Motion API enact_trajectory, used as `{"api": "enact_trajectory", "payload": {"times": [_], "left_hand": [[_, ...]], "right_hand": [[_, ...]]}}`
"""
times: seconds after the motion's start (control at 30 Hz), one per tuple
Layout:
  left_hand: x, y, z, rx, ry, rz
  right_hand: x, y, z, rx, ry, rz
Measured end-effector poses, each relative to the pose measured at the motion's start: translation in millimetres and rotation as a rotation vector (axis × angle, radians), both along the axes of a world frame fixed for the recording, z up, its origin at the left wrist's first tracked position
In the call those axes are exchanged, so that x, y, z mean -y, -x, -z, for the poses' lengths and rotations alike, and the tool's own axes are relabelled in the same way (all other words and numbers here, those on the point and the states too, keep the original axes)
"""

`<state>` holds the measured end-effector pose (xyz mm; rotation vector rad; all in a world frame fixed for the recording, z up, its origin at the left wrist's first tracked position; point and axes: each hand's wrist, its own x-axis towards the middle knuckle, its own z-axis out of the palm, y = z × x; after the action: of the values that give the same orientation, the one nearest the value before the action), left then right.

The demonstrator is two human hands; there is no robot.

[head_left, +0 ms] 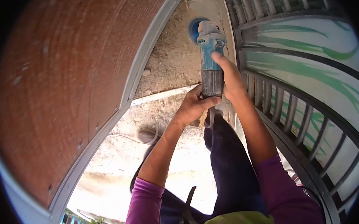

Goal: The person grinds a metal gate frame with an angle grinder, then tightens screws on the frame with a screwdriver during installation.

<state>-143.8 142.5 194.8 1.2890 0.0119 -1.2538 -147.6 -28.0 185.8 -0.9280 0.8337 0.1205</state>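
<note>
An angle grinder [212,55] with a teal and dark grey body and a dusty head points away from me. My right hand [231,76] is closed around its body from the right, with the thumb on the teal part. Around the dark rear end, my left hand [193,105] is wrapped, thumb across the back. A blue disc [197,29] shows beside the head on the left, partly hidden by it. It is over the rough, sandy-coloured surface [170,59]; whether it touches cannot be made out.
A brown wooden panel [64,77] in a pale frame [151,36] stands on the left. To the right runs a dark metal railing [304,95] before a white and green painted panel [293,45]. A thin cable [126,136] lies near my foot [148,134].
</note>
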Motion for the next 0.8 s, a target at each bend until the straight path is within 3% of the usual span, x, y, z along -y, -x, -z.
{"api": "enact_trajectory", "payload": {"times": [0.1,0.13,0.2,0.33,0.43,0.57,0.6,0.8], "left_hand": [[-16.7,16.9,-46.9,0.021,0.017,-0.078],[-21.9,20.5,-60.4,0.068,0.008,-0.066],[-35.3,27.3,-86.2,0.09,-0.079,0.031],[-60.8,61.6,-119.7,0.069,-0.044,-0.046],[-90.1,89.9,-155.3,0.159,-0.065,0.007],[-126.9,143.7,-208.6,0.57,-0.36,0.13],[-137.9,160.4,-210.1,0.726,-0.341,0.07],[-227.4,222.8,-291.5,0.667,-0.297,0.169]], "right_hand": [[-19.5,1.4,-46.4,0.033,-0.174,0.184],[-24.3,3.8,-53.6,-0.067,-0.181,0.145],[-33.3,16.7,-71.4,-0.109,-0.068,0.124],[-64.6,50.8,-106.6,-0.068,0.107,0.07],[-90.5,90.1,-127.9,-0.106,0.068,0.164],[-156.4,140.6,-213.3,-0.048,0.616,0.097],[-174.1,151.0,-230.5,-0.041,0.517,0.178],[-232.6,231.5,-272.7,-0.139,0.156,0.251]]}}
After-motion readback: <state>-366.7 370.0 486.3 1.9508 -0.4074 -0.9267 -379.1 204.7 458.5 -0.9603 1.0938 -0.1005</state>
